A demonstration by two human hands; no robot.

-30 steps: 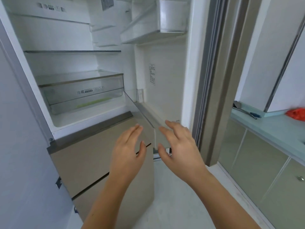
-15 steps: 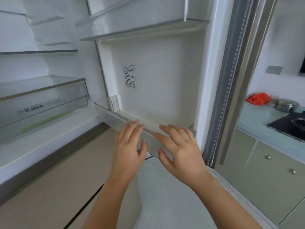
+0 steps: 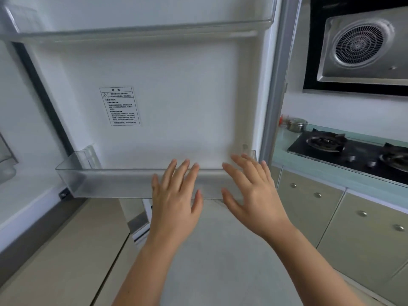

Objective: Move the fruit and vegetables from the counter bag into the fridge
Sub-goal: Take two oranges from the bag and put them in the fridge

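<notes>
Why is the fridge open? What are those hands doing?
A person stands at the open fridge door with both hands empty. The left hand and right hand are spread, fingers straight, in front of the clear door bin at the door's bottom. It is unclear whether they touch it. No fruit or vegetables are in view, so nothing is going in right now. The counter with the stove is off to the right.

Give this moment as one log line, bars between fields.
left hand: open, holds nothing | right hand: open, holds nothing | fridge door: open | door bin: behind both hands
</notes>
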